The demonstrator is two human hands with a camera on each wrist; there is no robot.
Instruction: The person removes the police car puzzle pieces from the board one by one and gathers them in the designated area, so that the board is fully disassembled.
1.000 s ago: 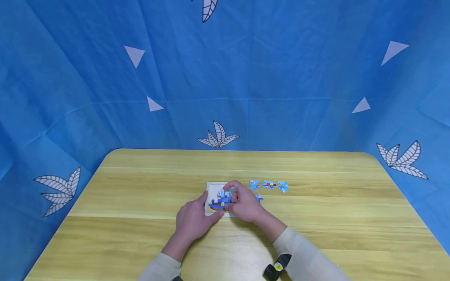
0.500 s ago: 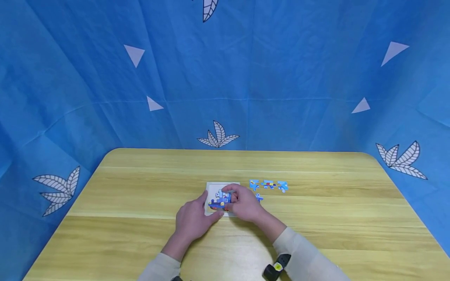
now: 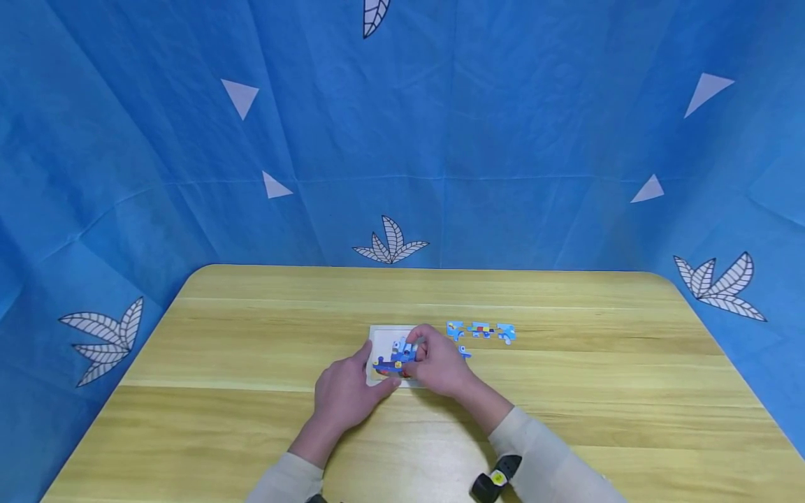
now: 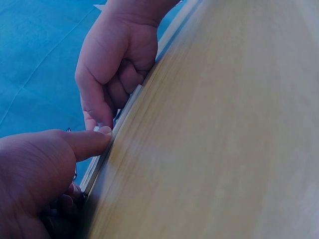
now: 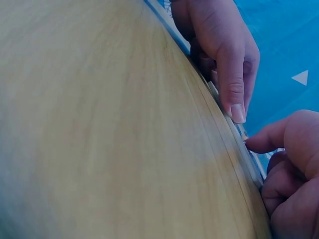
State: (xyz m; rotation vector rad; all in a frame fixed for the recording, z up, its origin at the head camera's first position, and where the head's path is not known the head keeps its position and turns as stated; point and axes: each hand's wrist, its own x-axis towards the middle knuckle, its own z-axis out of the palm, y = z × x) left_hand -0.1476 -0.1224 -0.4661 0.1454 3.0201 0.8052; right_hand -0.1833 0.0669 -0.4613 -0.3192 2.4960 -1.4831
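Observation:
A small puzzle board with a pale frame lies flat on the table, assembled blue and yellow pieces along its near side. My left hand grips the board's near left corner, thumb on the near edge and fingers along the left side. Over the board's right half, my right hand pinches a blue and white puzzle piece between thumb and fingers. In the left wrist view, the left thumb presses the frame edge beside the right hand. The right wrist view hides the piece.
Right of the board lie loose puzzle pieces: a row of three, with a left one, a middle one and a right one. Another loose piece sits nearer, partly behind the right hand. A blue curtain hangs behind the wooden table.
The piece in my right hand shifted slightly left and then back right over the board, the fingers moving with it. My left hand has stayed at the board's corner.

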